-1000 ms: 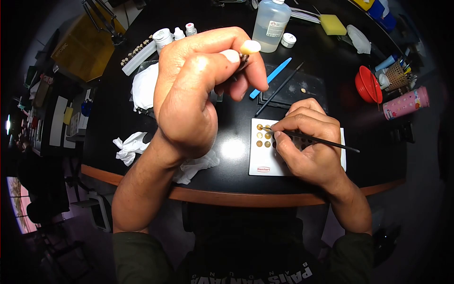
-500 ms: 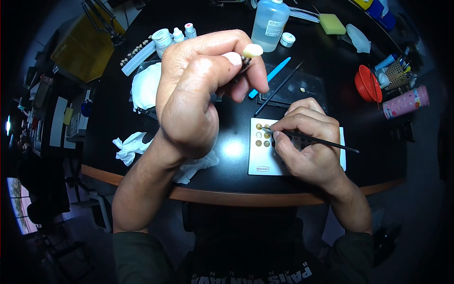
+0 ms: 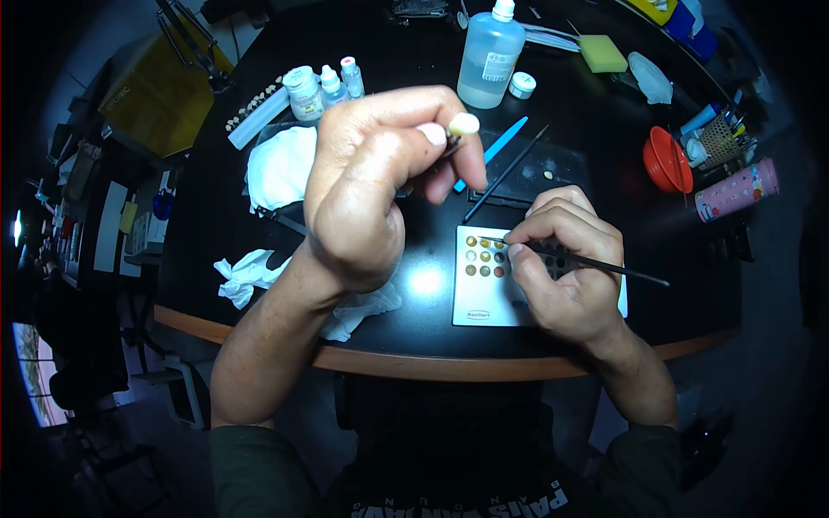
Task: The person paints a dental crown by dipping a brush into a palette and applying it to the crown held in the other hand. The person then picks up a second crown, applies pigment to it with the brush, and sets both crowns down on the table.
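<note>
left hand (image 3: 371, 177): pinching tooth (image 3: 464, 125), raised; right hand (image 3: 570, 259): gripping brush (image 3: 604, 266), tip over palette (image 3: 484, 300)'s left wells; bottle (image 3: 490, 65): far

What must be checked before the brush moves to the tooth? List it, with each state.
1. Tooth held up at the left hand's fingertips: ok.
2. Brush gripped in the right hand: ok.
3. Brush tip away from the palette: not ok, it is at the upper-left wells.
4. Enough color on the tip: cannot tell, too small.
5. Cap on the big bottle: ok.
</note>
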Demonstrator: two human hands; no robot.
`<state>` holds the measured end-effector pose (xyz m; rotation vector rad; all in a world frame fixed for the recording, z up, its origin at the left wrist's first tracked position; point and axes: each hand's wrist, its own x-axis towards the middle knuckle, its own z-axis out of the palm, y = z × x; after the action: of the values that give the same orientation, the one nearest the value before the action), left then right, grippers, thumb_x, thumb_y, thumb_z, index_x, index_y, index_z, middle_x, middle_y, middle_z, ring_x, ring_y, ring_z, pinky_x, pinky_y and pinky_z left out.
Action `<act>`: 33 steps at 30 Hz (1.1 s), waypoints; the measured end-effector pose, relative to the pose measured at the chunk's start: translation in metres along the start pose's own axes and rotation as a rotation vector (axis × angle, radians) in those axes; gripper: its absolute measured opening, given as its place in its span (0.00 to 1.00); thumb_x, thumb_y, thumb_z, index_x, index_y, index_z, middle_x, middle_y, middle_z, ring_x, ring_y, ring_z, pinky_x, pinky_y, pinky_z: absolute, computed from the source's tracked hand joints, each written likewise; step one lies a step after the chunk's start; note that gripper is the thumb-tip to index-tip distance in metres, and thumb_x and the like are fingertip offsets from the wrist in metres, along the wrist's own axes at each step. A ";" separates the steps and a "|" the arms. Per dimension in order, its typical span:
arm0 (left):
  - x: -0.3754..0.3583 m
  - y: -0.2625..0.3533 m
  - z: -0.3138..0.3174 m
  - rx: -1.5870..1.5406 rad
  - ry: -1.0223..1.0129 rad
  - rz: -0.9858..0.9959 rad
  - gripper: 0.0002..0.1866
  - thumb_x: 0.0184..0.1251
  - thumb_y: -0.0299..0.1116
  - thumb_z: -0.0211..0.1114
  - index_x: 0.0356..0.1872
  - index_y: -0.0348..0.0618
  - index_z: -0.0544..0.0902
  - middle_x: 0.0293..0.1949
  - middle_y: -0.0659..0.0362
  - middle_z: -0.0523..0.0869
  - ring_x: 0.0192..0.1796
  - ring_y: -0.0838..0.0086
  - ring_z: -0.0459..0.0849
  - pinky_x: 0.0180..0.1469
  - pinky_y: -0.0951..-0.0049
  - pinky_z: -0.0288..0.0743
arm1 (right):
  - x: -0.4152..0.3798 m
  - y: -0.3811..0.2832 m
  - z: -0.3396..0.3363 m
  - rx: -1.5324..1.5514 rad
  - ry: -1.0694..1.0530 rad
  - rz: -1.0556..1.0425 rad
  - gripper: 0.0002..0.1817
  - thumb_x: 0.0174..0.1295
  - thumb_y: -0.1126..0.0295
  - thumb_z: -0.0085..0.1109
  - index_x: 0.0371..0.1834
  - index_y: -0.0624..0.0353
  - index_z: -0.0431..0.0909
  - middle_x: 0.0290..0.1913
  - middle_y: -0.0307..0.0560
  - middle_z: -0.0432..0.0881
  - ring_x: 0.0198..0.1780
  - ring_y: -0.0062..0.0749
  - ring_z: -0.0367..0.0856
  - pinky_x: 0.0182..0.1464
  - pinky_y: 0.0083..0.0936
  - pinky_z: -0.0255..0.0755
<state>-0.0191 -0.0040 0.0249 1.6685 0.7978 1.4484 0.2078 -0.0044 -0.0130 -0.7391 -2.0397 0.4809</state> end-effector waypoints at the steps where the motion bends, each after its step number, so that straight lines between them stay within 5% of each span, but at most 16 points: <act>1: 0.000 -0.001 0.000 -0.010 -0.015 -0.011 0.25 0.68 0.42 0.46 0.29 0.29 0.84 0.26 0.52 0.83 0.26 0.76 0.72 0.32 0.74 0.64 | 0.001 -0.003 -0.003 0.015 0.030 -0.004 0.03 0.49 0.83 0.65 0.28 0.67 0.85 0.27 0.48 0.84 0.35 0.37 0.82 0.39 0.31 0.74; 3: -0.001 0.000 -0.001 -0.006 -0.105 -0.069 0.27 0.67 0.44 0.47 0.31 0.27 0.85 0.27 0.50 0.85 0.25 0.77 0.73 0.30 0.75 0.64 | -0.002 -0.006 -0.007 0.188 0.155 0.059 0.07 0.51 0.79 0.62 0.33 0.69 0.84 0.28 0.50 0.82 0.40 0.35 0.81 0.42 0.30 0.74; 5: -0.003 -0.007 0.002 -0.108 -0.168 -0.041 0.21 0.68 0.34 0.49 0.34 0.29 0.88 0.27 0.54 0.87 0.25 0.81 0.72 0.30 0.76 0.64 | -0.001 -0.012 -0.014 0.287 0.253 -0.023 0.10 0.52 0.78 0.62 0.38 0.69 0.84 0.30 0.50 0.84 0.44 0.36 0.81 0.47 0.31 0.76; 11: -0.003 -0.021 0.014 -0.022 -0.340 0.084 0.29 0.56 0.43 0.52 0.39 0.28 0.94 0.26 0.46 0.88 0.24 0.70 0.78 0.31 0.69 0.71 | -0.004 -0.018 -0.029 0.400 0.236 -0.347 0.14 0.57 0.81 0.64 0.48 0.65 0.83 0.39 0.51 0.89 0.50 0.46 0.87 0.60 0.43 0.80; 21: -0.009 -0.036 0.032 -0.071 -0.416 0.148 0.29 0.55 0.43 0.52 0.39 0.26 0.94 0.21 0.45 0.84 0.22 0.68 0.77 0.31 0.66 0.71 | -0.004 -0.028 -0.033 0.395 0.174 -0.428 0.09 0.54 0.81 0.64 0.39 0.63 0.79 0.32 0.48 0.82 0.46 0.46 0.86 0.53 0.43 0.91; 33: -0.009 -0.032 0.028 -0.073 -0.419 0.115 0.28 0.54 0.40 0.53 0.40 0.27 0.94 0.29 0.43 0.92 0.25 0.66 0.81 0.32 0.68 0.75 | -0.007 -0.034 -0.028 0.374 0.226 -0.356 0.10 0.47 0.86 0.64 0.29 0.60 0.77 0.30 0.43 0.81 0.44 0.45 0.88 0.46 0.35 0.83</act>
<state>0.0079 0.0004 -0.0086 1.8974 0.4173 1.1274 0.2243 -0.0328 0.0173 -0.1887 -1.7504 0.5253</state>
